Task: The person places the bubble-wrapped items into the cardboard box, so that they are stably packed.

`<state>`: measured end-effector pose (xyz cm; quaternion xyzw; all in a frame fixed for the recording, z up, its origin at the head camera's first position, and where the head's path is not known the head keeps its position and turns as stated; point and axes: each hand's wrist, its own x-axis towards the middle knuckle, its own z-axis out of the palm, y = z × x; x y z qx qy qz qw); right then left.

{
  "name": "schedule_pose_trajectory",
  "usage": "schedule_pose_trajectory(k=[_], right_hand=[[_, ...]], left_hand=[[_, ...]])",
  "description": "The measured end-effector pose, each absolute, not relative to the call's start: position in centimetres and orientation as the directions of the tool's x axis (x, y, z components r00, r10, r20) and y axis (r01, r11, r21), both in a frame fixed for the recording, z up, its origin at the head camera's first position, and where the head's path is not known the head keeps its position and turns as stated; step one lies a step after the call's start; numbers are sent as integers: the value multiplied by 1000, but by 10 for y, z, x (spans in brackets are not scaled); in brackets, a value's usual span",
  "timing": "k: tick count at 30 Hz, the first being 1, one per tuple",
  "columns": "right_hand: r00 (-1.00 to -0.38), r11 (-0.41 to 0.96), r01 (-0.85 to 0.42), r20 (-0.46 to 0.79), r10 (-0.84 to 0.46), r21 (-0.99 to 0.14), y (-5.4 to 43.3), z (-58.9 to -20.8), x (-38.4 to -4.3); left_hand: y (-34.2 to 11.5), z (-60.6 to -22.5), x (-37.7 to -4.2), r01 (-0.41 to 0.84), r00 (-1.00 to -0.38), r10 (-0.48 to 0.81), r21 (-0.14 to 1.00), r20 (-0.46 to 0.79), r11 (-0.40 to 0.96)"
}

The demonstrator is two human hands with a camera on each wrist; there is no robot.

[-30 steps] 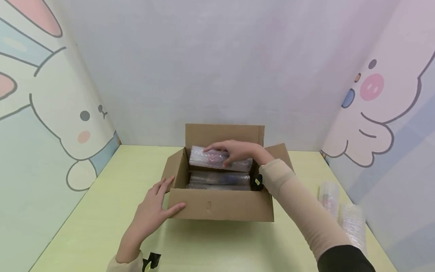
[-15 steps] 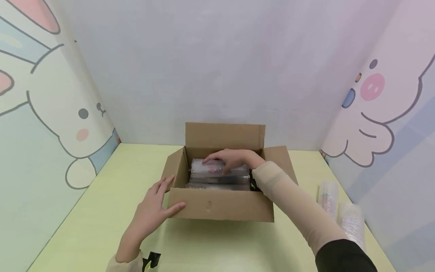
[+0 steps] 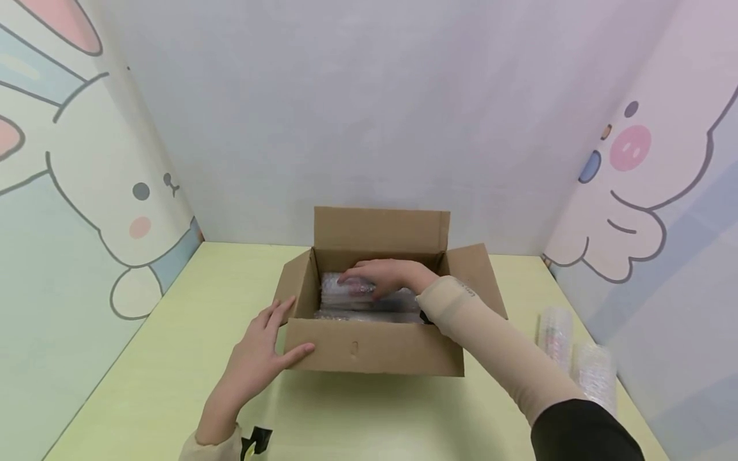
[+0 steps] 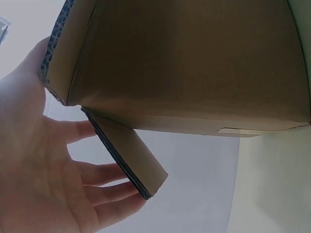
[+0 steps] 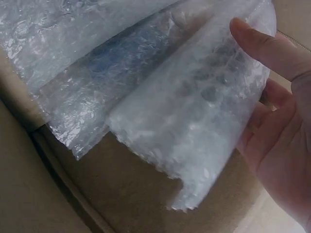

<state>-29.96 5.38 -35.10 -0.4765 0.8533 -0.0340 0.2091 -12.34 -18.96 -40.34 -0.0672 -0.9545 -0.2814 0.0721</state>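
Pale green bench (image 3: pixel 155 378) | my right hand (image 3: pixel 389 275), the nearer, pinches a bubble-wrapped roll (image 5: pixel 194 104) beneath it, long axis left-to-right inside the box (image 3: pixel 375 347) | my left hand (image 3: pixel 256 362) spread against flaps

Box (image 3: pixel 375 347): plain brown
Bubble-wrapped bundle (image 5: pixel 189 102): whitish-clear, bubble-dotted, apparently pink inside
Table (image 3: pixel 190 333): pale yellow-green
Right sleeve (image 3: pixel 501 346): beige, black higher up

Dark lettering (image 3: pixel 466 289) stands on the beige right sleeve (image 3: pixel 500 346), near the wrist; its characters are too small to read; no other text is legible.
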Motion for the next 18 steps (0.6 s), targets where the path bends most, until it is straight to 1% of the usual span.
schedule_pose_trajectory(k=[4,8,14,18], right_hand=[[-463,554,-797,-348,-816,-240,53,-353,-301],[-466,553,-813,-366,-805,-182,52,-355,-303],[-461,537,-831,-360,-811,-144,50,-355,-302],[-474,536,-838,-350,-808,-100,50,-352,-300]], left_hand=[[-190,-403,-124,171,-980,90,523,177,835],[-189,-402,-124,167,-981,88,520,174,838],[-190,-403,-123,165,-981,86,520,173,838],[-190,-403,-123,167,-981,87,517,175,839]])
